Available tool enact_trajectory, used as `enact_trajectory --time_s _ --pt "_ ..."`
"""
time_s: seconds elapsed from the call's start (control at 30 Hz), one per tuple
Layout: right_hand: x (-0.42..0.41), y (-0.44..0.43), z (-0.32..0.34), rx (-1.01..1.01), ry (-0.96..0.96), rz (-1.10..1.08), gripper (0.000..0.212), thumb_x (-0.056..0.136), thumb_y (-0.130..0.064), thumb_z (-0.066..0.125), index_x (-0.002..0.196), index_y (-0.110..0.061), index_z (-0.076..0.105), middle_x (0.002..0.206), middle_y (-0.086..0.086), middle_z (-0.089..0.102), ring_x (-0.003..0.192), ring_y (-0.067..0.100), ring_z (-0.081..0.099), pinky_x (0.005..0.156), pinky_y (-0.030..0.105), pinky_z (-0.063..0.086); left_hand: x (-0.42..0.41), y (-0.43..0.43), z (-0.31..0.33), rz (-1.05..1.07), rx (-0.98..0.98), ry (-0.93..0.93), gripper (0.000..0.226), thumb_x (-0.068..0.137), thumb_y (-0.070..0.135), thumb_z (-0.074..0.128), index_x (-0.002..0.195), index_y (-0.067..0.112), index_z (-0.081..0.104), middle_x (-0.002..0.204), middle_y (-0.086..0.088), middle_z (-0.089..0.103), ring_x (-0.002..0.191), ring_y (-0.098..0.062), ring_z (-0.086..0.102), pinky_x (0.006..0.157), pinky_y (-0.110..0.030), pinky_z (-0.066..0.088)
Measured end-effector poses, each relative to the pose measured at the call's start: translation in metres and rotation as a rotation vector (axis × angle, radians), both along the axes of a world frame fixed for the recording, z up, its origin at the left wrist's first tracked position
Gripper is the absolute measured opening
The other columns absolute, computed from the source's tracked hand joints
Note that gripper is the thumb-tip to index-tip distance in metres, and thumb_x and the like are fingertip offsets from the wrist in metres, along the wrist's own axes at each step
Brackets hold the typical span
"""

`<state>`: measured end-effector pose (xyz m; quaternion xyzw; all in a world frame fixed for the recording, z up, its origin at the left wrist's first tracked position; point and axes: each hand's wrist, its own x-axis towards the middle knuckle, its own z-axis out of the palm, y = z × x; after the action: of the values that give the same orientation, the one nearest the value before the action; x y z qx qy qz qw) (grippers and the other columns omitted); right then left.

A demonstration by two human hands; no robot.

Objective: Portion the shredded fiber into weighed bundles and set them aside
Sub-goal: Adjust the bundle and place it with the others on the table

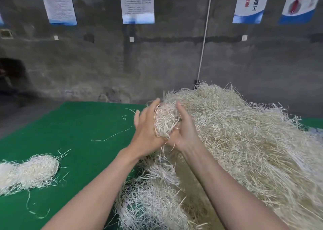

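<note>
Pale shredded fiber, head view: clump (166,120) sandwiched between both palms, just above the near edge of the main pile (253,142). Left hand (146,126) has near-straight fingers pressing the clump's side. Right hand (186,130) is cupped, thumb up, fingers hidden in the strands, likely wrapped. Two-sided squeeze probably stops shedding. Set-aside bundle (33,172) lies well apart on the green mat (78,124), presumably to keep portions separate. No scale visible.

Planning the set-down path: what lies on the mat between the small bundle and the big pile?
Head view: only green mat and a few stray strands between bundle and pile.
</note>
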<state>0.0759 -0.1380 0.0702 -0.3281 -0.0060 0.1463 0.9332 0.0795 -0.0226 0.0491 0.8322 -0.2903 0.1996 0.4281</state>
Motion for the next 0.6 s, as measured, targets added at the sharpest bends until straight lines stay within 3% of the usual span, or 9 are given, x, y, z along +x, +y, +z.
enact_trajectory --time_s 0.03,0.1,0.2,0.27,0.33,0.4,0.5,0.53,0.6 --pt "0.001 -0.001 0.004 -0.090 -0.014 -0.029 0.038 0.076 -0.030 0.074 0.106 -0.008 0.067 0.098 0.026 0.068 0.088 0.039 0.069 0.075 0.051 0.056 0.000 0.002 0.004 -0.044 -0.001 0.005 0.108 0.059 0.052 0.067 0.141 0.049 -0.002 0.141 0.032 0.009 0.130 0.018 -0.001 0.116 -0.044 -0.007" --pt "0.006 -0.007 0.011 -0.124 -0.022 -0.085 0.037 0.070 -0.016 0.073 0.105 -0.010 0.064 0.103 0.021 0.067 0.091 0.036 0.068 0.080 0.050 0.055 -0.003 0.008 0.012 -0.144 -0.191 0.051 0.121 0.053 0.060 0.073 0.142 0.046 -0.009 0.151 0.026 0.003 0.139 0.010 -0.004 0.117 -0.040 -0.001" --pt "0.007 -0.008 0.014 0.150 -0.013 -0.176 0.020 0.075 -0.017 0.062 0.093 -0.009 0.062 0.083 0.016 0.071 0.074 0.030 0.070 0.060 0.041 0.056 -0.004 0.013 0.012 -0.179 -0.812 0.480 0.109 0.059 0.073 0.066 0.147 0.042 0.012 0.158 0.010 0.011 0.145 -0.016 0.009 0.114 -0.047 0.017" --pt "0.002 0.006 -0.003 -0.295 -0.128 -0.272 0.007 0.087 -0.014 0.055 0.085 -0.013 0.061 0.082 0.009 0.071 0.073 0.025 0.066 0.057 0.032 0.052 -0.004 0.008 0.006 -0.340 -1.057 0.930 0.082 0.073 0.072 0.056 0.136 0.019 0.050 0.135 -0.013 0.053 0.129 -0.032 0.044 0.092 -0.048 0.050" --pt "0.000 0.017 -0.029 -0.929 -0.395 -0.305 0.017 0.091 -0.002 0.049 0.098 -0.014 0.059 0.108 0.009 0.064 0.084 0.016 0.060 0.062 0.018 0.047 -0.008 0.005 0.007 -0.336 -1.066 1.107 0.041 0.088 0.043 0.060 0.099 0.006 0.072 0.102 -0.016 0.068 0.093 -0.031 0.068 0.063 -0.035 0.058" --pt "-0.004 0.010 -0.041 -1.088 -0.527 -0.251 0.041 0.086 -0.003 0.059 0.117 -0.028 0.050 0.137 0.004 0.044 0.100 0.000 0.054 0.075 0.012 0.047 -0.006 0.011 0.011 -0.141 -0.979 1.070 0.029 0.079 0.023 0.071 0.101 0.004 0.069 0.102 -0.015 0.067 0.084 -0.027 0.069 0.060 -0.032 0.057" --pt "-0.005 -0.012 -0.047 -0.861 -0.491 -0.213 0.111 0.066 -0.042 0.077 0.148 -0.041 0.002 0.154 -0.008 0.010 0.135 0.014 0.031 0.110 0.041 0.030 0.002 0.029 0.021 0.047 -1.035 0.915 0.064 0.061 0.020 0.076 0.119 0.002 0.057 0.110 -0.014 0.064 0.083 -0.027 0.068 0.062 -0.035 0.056" --pt "-0.004 -0.012 -0.052 -0.943 -0.490 -0.105 0.121 0.063 -0.046 0.078 0.147 -0.043 -0.009 0.153 -0.012 0.006 0.138 0.014 0.025 0.112 0.038 0.023 0.006 0.032 0.026 0.037 -1.046 0.858 0.055 0.065 0.016 0.075 0.115 0.003 0.059 0.106 -0.013 0.066 0.077 -0.026 0.069 0.058 -0.033 0.055" --pt "-0.007 -0.001 -0.081 -1.382 -0.621 0.129 0.108 0.069 -0.041 0.076 0.149 -0.034 0.005 0.145 -0.013 0.022 0.124 0.005 0.037 0.105 0.025 0.031 0.005 0.027 0.040 0.031 -1.022 0.724 0.037 0.076 0.004 0.071 0.111 0.005 0.060 0.098 -0.010 0.069 0.075 -0.022 0.071 0.059 -0.031 0.058"
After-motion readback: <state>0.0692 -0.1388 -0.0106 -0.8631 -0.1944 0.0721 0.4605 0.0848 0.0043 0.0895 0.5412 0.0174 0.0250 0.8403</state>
